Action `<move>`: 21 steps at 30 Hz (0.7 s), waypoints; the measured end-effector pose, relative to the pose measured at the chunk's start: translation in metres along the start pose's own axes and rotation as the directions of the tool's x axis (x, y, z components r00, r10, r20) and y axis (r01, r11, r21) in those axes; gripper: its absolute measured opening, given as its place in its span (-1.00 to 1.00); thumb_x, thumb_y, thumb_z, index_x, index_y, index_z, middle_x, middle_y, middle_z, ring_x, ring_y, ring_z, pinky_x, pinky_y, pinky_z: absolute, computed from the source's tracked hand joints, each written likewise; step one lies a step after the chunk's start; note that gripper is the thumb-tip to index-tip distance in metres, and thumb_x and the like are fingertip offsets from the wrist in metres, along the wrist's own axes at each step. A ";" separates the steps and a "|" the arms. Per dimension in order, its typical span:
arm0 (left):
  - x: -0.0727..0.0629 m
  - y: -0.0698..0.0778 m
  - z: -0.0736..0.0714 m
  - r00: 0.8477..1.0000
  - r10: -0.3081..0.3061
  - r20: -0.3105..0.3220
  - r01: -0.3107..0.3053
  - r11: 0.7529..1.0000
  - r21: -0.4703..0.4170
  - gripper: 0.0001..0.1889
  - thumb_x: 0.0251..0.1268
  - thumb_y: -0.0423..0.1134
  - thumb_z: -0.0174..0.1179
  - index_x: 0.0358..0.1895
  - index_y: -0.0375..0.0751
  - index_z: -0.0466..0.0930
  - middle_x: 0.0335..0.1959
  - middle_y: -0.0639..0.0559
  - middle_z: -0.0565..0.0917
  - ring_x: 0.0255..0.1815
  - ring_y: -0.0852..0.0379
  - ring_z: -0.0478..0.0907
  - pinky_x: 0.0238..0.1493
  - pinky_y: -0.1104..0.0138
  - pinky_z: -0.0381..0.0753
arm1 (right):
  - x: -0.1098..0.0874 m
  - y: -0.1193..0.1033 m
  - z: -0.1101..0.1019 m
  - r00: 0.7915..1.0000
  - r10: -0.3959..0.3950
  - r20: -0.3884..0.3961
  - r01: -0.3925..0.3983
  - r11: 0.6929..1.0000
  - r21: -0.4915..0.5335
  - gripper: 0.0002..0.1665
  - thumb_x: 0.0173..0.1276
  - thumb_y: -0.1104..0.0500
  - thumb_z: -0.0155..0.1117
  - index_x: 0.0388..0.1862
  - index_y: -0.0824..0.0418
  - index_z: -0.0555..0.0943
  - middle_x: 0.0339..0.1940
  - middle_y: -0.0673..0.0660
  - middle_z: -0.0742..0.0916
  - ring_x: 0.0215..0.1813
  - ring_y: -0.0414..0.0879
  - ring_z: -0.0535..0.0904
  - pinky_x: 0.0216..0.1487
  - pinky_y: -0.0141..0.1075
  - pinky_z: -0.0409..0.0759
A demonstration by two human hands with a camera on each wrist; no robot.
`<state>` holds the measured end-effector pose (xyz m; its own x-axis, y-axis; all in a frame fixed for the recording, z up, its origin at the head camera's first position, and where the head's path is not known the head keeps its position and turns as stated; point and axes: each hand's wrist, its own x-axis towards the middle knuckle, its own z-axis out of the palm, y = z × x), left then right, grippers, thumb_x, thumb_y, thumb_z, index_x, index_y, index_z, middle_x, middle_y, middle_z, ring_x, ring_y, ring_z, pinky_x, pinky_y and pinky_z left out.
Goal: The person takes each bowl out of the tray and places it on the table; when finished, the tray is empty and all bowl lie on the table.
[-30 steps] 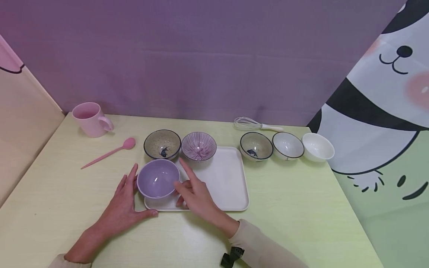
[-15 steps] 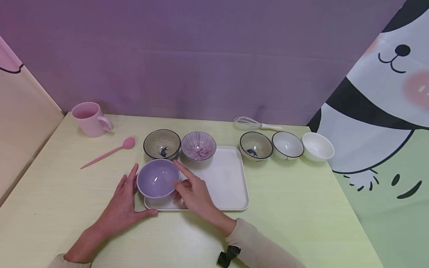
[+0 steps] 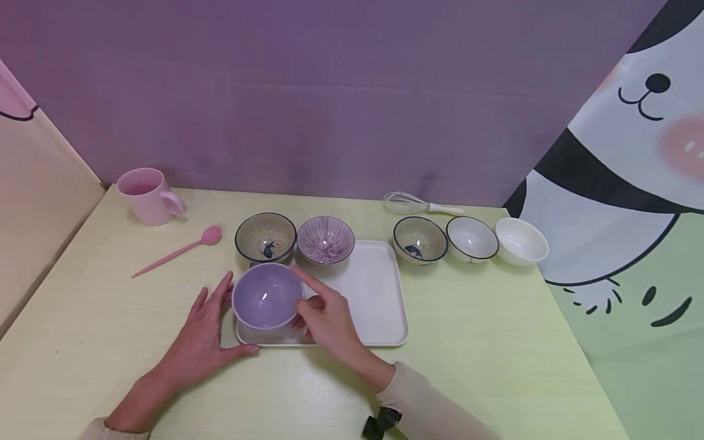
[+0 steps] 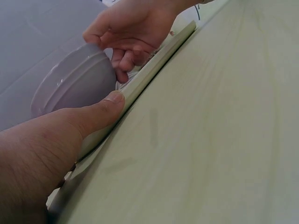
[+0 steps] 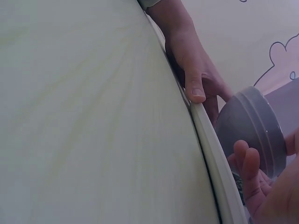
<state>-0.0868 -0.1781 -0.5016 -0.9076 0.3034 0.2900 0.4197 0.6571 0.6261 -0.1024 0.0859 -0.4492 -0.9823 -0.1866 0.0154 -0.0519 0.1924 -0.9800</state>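
Observation:
The plain purple bowl (image 3: 266,299) is over the left front part of the white rectangular tray (image 3: 379,299). My right hand (image 3: 332,321) grips it at the right side, index finger along the rim and thumb near the front. In the right wrist view other fingers are beneath the bowl (image 5: 247,123). My left hand (image 3: 198,339) stays at the tray's front left corner, thumb on the front edge, fingers extended along the left side. A speckled bowl (image 3: 261,232) with a dark rim and a purple striped bowl (image 3: 326,240) stand at the tray's back edge.
To the right, a speckled bowl (image 3: 420,238), a dark-rimmed white bowl (image 3: 472,237) and a plain white bowl (image 3: 522,241) form a row. Behind them lies a whisk (image 3: 420,203). A pink mug (image 3: 148,198) and a pink spoon (image 3: 189,249) occupy the left side.
Held by my right hand, the purple bowl has shifted slightly to the right and toward me. My left hand has barely moved at the tray corner.

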 end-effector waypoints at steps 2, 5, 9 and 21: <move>0.000 0.000 -0.001 1.000 0.004 0.011 -0.004 1.000 0.006 0.51 -0.02 0.20 0.76 0.83 -0.27 -0.13 0.56 -0.45 0.51 0.62 -0.38 0.42 0.88 0.03 -0.28 | -0.002 -0.001 -0.004 1.000 -0.009 -0.005 0.009 1.000 0.001 -0.22 0.49 0.40 0.20 0.64 -0.05 0.59 -0.53 0.28 0.80 -0.51 0.14 0.81 -0.62 -0.39 0.62; 0.000 0.000 -0.001 1.000 0.017 0.021 -0.017 1.000 0.006 0.43 0.02 0.21 0.74 0.82 -0.28 -0.03 0.59 -0.38 0.51 0.65 -0.35 0.37 0.87 -0.04 -0.28 | -0.005 -0.002 -0.010 1.000 -0.022 -0.014 0.022 1.000 0.009 -0.21 0.49 0.42 0.19 0.65 -0.02 0.58 -0.53 0.30 0.80 -0.51 0.14 0.81 -0.62 -0.39 0.63; 0.001 0.000 -0.001 0.999 0.046 0.016 -0.046 0.999 0.020 0.32 0.06 0.20 0.73 0.77 -0.30 0.14 0.65 -0.32 0.44 0.68 -0.35 0.31 0.86 -0.10 -0.24 | -0.009 -0.003 -0.019 0.999 -0.031 -0.032 0.031 0.999 0.012 -0.20 0.49 0.44 0.18 0.66 -0.01 0.56 -0.53 0.31 0.80 -0.51 0.08 0.81 -0.61 -0.39 0.64; -0.002 -0.001 -0.001 0.991 0.137 0.000 -0.137 0.989 0.056 -0.36 0.53 0.00 0.41 0.57 -0.14 0.55 0.62 -0.28 0.49 0.70 -0.39 0.27 0.86 -0.08 -0.26 | -0.019 0.006 -0.051 0.993 -0.045 -0.111 0.047 0.999 0.014 -0.20 0.45 0.46 0.11 0.63 0.05 0.58 -0.52 0.33 0.80 -0.55 -0.02 0.79 -0.61 -0.36 0.66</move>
<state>-0.0859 -0.1803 -0.5019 -0.8416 0.3907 0.3729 0.5392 0.6471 0.5390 -0.0927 0.1399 -0.4450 -0.9929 -0.0872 0.0812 -0.0951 0.1695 -0.9809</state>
